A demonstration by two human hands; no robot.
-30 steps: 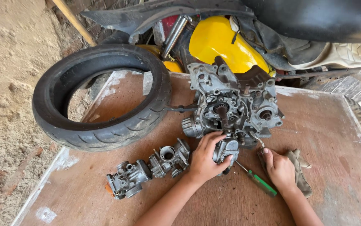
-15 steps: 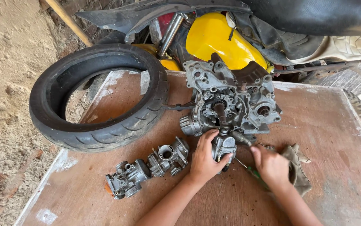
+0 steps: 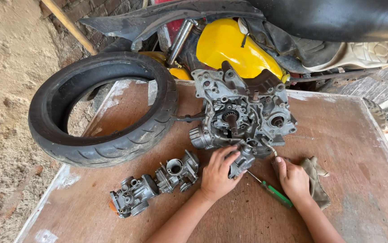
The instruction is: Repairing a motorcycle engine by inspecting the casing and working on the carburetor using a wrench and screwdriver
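On the brown board w/ a tire nearby, left hand is gripping a small metal part at the engine, so it's prob. best holding it steady while right hand, fingers curled, is resting on the rag by the screwdriver.

Both bare forearms reach up from the lower edge, the left hand curled with fingers bent in a grip, the right hand lying palm-down just beside it, fingers pointing forward.
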